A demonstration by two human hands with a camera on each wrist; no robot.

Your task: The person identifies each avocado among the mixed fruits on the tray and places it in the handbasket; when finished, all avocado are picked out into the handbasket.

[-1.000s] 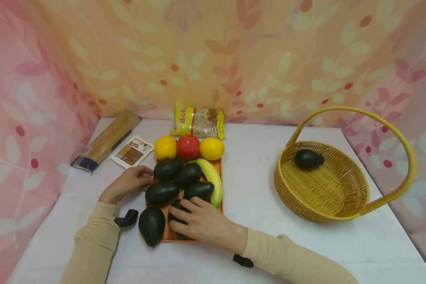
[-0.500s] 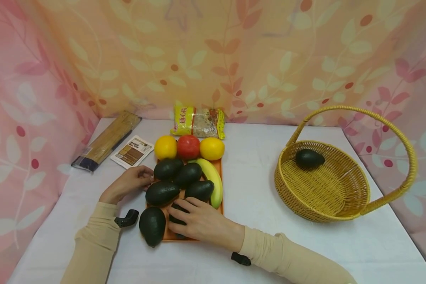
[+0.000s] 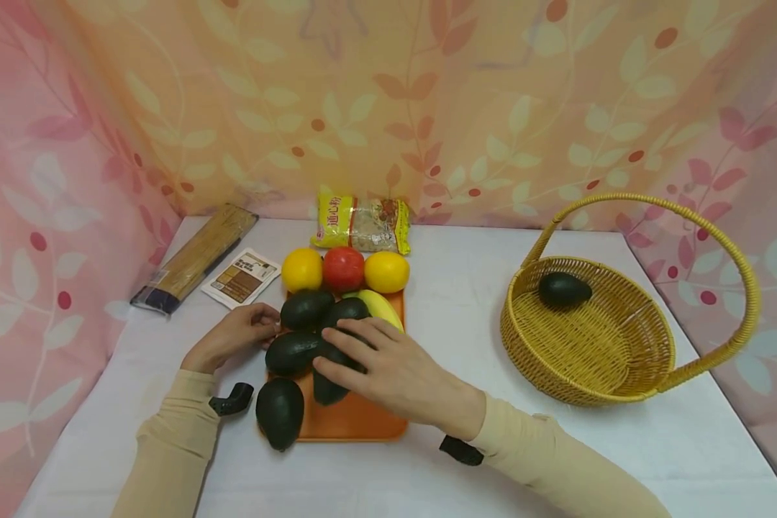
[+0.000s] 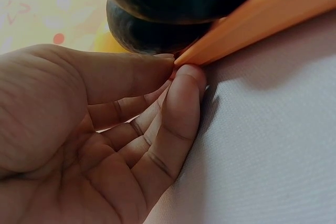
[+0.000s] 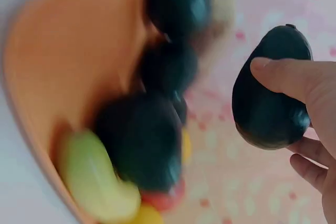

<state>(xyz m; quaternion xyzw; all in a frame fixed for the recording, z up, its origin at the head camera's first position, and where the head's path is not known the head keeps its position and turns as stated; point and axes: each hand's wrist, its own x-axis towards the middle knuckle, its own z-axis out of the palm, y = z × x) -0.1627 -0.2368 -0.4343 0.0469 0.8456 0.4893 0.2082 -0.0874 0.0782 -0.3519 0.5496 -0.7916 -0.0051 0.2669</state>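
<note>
My left hand pinches the left rim of the orange tray between thumb and fingers, as the left wrist view shows closely. A dark green avocado is gripped by my right hand, thumb on one side and fingers on the other. It is raised over the tray in the right wrist view. Beneath and beyond the hand lie several more avocados and a banana, partly covered by the hand in the head view. One avocado overhangs the tray's front left corner.
Two yellow fruits flank a red one at the tray's far end. Behind stands a yellow pasta bag. A noodle pack and white packet lie left. At right, a handled wicker basket holds one avocado.
My right hand has lifted the avocado from the tray's front and moved up and to the right, baring the tray there. The left hand stays on the rim.
</note>
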